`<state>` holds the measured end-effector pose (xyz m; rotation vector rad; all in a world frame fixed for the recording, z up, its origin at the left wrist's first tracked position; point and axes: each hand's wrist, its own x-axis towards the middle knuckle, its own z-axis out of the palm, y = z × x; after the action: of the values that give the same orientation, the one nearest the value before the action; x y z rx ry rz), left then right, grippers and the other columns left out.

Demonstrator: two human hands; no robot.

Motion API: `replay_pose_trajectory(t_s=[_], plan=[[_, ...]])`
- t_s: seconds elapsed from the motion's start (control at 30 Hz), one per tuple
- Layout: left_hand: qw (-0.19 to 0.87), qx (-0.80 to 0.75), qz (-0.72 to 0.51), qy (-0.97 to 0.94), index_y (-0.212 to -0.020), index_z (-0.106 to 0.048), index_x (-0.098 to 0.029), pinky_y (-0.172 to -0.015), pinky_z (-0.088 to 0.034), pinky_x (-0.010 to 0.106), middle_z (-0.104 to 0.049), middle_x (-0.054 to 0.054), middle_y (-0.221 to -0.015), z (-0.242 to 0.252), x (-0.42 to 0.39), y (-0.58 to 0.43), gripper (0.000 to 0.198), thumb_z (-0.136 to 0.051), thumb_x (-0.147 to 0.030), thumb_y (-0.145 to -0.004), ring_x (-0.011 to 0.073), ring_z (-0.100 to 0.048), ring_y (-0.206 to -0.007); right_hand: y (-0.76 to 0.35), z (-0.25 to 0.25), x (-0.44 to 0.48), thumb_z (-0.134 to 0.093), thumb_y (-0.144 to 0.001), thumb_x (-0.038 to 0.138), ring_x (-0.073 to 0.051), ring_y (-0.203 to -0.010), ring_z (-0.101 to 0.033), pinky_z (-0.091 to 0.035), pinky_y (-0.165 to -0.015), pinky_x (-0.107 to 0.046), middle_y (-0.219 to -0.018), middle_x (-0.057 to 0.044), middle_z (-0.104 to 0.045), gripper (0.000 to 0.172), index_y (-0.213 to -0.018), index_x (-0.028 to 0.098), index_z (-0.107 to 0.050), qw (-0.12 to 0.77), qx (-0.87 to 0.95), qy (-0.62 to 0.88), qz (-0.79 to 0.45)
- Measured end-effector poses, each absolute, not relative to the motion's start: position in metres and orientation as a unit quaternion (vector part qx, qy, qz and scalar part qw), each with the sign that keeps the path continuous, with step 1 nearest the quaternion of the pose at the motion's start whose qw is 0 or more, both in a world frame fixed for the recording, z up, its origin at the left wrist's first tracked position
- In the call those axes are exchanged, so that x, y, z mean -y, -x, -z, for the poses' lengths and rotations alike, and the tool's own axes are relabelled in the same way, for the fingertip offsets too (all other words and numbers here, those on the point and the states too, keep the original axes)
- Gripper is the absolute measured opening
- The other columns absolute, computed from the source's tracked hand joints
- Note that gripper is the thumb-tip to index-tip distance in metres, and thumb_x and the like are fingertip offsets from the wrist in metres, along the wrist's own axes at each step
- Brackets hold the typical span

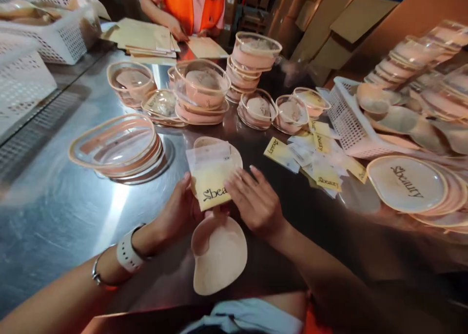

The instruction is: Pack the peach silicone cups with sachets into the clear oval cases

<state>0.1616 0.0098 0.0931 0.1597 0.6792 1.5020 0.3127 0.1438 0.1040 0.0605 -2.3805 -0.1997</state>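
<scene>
A beige adhesive bra (221,253) hangs over the near part of the table, its two cups joined in the middle. My left hand (183,205) is closed around its upper cup, with part of the fingers hidden behind it. On that cup lies a yellow-and-white printed card (210,178), lettered in black. Stretched fingers of my right hand (254,200) rest flat over the card's right edge and cover some of the lettering; the thumb is hidden.
More printed cards (316,153) lie loosely right of centre. Stacked clear-lidded cases (201,88) stand behind, and open cases (117,146) sit at left. A white basket (351,124) holds more cups. Across the table, a person in an orange vest (179,7) handles flat cardboard.
</scene>
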Motion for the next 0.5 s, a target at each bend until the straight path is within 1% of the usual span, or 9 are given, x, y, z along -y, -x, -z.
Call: replay_pose_trajectory(t_s=[0.07, 0.17, 0.23, 0.33, 0.37, 0.43, 0.5], plan=[[0.678, -0.317, -0.661, -0.053, -0.133, -0.060, -0.012, -0.093, -0.055, 0.049, -0.077, 0.014, -0.103, -0.099, -0.010, -0.162, 0.072, -0.057, -0.064, -0.084, 0.0344, -0.072, -0.098, -0.314, -0.104, -0.144, -0.048, -0.101, 0.008, -0.026, -0.126, -0.062, -0.035, -0.121, -0.052, -0.117, -0.014, -0.076, 0.027, -0.121, 0.009, -0.066, 0.393, 0.915, 0.013, 0.092], [0.672, -0.353, -0.651, 0.003, -0.127, -0.063, -0.011, -0.093, -0.054, 0.050, -0.076, 0.014, -0.100, -0.109, -0.011, -0.164, 0.070, -0.040, -0.066, -0.090, 0.0353, -0.070, -0.105, -0.316, -0.105, -0.145, -0.051, -0.099, 0.007, -0.026, -0.131, -0.057, -0.022, -0.126, -0.054, -0.121, -0.014, -0.074, 0.030, -0.127, 0.010, -0.063, 0.411, 0.905, 0.048, 0.096], [0.671, -0.365, -0.644, 0.034, -0.124, -0.065, -0.011, -0.093, -0.054, 0.049, -0.076, 0.014, -0.100, -0.113, -0.011, -0.165, 0.072, -0.032, -0.067, -0.092, 0.0352, -0.070, -0.108, -0.318, -0.105, -0.146, -0.054, -0.099, 0.010, -0.028, -0.134, -0.054, -0.014, -0.126, -0.058, -0.125, -0.013, -0.072, 0.033, -0.132, 0.014, -0.061, 0.412, 0.906, 0.056, 0.082], [0.683, -0.361, -0.634, 0.044, -0.123, -0.065, -0.013, -0.093, -0.053, 0.048, -0.075, 0.013, -0.102, -0.115, -0.010, -0.164, 0.075, -0.027, -0.069, -0.092, 0.0345, -0.070, -0.107, -0.320, -0.105, -0.145, -0.058, -0.101, 0.020, -0.033, -0.135, -0.051, -0.007, -0.122, -0.070, -0.129, -0.009, -0.070, 0.033, -0.133, 0.023, -0.062, 0.382, 0.922, 0.071, 0.002], [0.687, -0.356, -0.632, 0.039, -0.123, -0.065, -0.012, -0.093, -0.053, 0.048, -0.075, 0.013, -0.102, -0.115, -0.010, -0.164, 0.076, -0.027, -0.070, -0.092, 0.0343, -0.071, -0.107, -0.320, -0.105, -0.144, -0.059, -0.101, 0.025, -0.034, -0.135, -0.051, -0.007, -0.120, -0.072, -0.130, -0.008, -0.070, 0.031, -0.131, 0.026, -0.064, 0.359, 0.930, 0.076, -0.032], [0.692, -0.346, -0.633, 0.019, -0.124, -0.064, -0.011, -0.093, -0.053, 0.048, -0.076, 0.013, -0.102, -0.113, -0.008, -0.164, 0.075, -0.034, -0.071, -0.090, 0.0338, -0.071, -0.105, -0.321, -0.105, -0.142, -0.061, -0.100, 0.036, -0.037, -0.136, -0.050, -0.009, -0.119, -0.075, -0.130, -0.008, -0.070, 0.030, -0.128, 0.027, -0.067, 0.311, 0.943, 0.081, -0.086], [0.691, -0.345, -0.635, -0.002, -0.123, -0.064, -0.012, -0.091, -0.055, 0.045, -0.076, 0.010, -0.099, -0.112, -0.007, -0.165, 0.065, -0.046, -0.065, -0.089, 0.0313, -0.073, -0.100, -0.321, -0.105, -0.140, -0.062, -0.099, 0.041, -0.037, -0.136, -0.050, -0.014, -0.119, -0.074, -0.130, -0.009, -0.070, 0.032, -0.126, 0.026, -0.068, 0.280, 0.951, 0.069, -0.111]])
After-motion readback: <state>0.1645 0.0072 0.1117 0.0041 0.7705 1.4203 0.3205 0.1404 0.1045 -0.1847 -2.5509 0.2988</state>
